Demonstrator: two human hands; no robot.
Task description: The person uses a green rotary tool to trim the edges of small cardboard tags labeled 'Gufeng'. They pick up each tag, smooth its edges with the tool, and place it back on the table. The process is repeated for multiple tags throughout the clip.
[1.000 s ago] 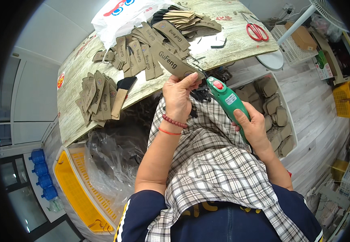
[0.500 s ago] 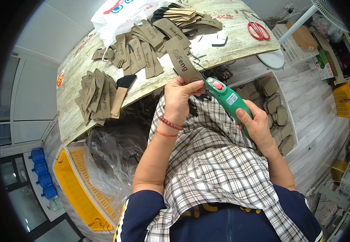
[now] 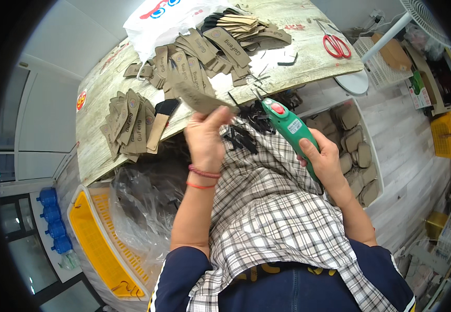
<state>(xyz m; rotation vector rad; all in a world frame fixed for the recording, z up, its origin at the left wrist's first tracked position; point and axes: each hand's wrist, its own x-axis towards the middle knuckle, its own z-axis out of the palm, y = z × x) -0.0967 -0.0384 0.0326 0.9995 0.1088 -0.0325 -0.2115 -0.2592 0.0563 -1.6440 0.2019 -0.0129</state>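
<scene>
Over our lap, near the counter (image 3: 308, 67), our left hand (image 3: 204, 140) pinches a tan strip (image 3: 202, 100) by its near end, lifted left of the tool. Our right hand (image 3: 325, 161) wraps the green cutter (image 3: 288, 127); we'd keep fingers behind its tip.

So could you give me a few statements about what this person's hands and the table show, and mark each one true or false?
1. The right hand holds a green power tool with a red button. True.
2. The left hand holds a brown label strip. True.
3. Red-handled scissors are held in the left hand. False: they lie on the table, far from both hands.
4. The crate at lower left is blue. False: it is yellow.
5. A checked cloth covers the person's lap. True.
</scene>
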